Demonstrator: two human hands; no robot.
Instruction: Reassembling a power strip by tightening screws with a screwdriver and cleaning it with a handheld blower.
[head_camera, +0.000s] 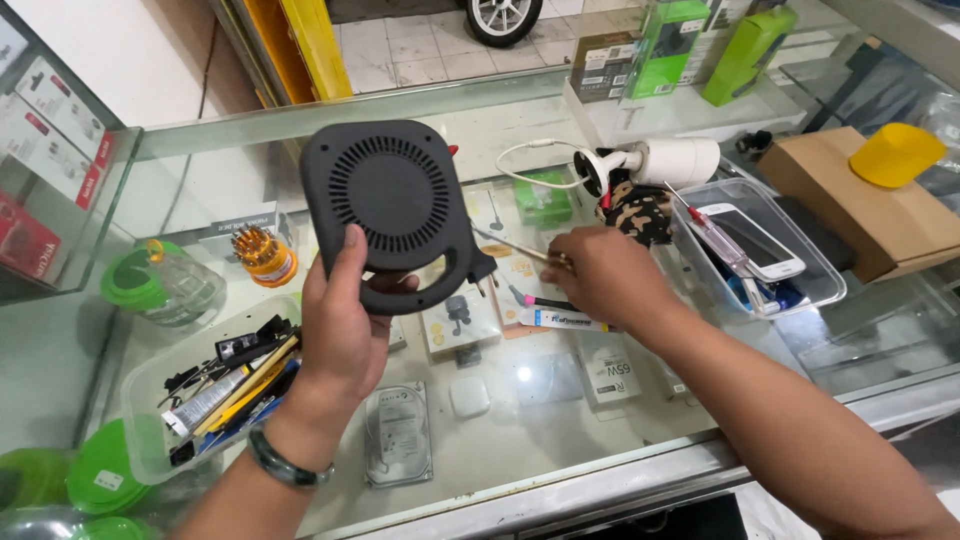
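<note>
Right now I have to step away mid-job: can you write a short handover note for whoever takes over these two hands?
Left hand: holds the black round-vented device up over the glass counter, vent side facing the camera.
Right hand: closed on a thin tool whose tip points at the device's edge.
Nearby: tool tray at left, clear tub with a white phone at right.
Done: device lifted, tool picked up.
Left: the casing looks closed, no part removed.

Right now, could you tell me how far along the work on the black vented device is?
Early, it seems. Done: the black vented device is lifted off the glass counter, vent side up. In hand: the left hand holds it; the right hand has a thin tool touching its edge. Left: its casing looks closed still.
</note>
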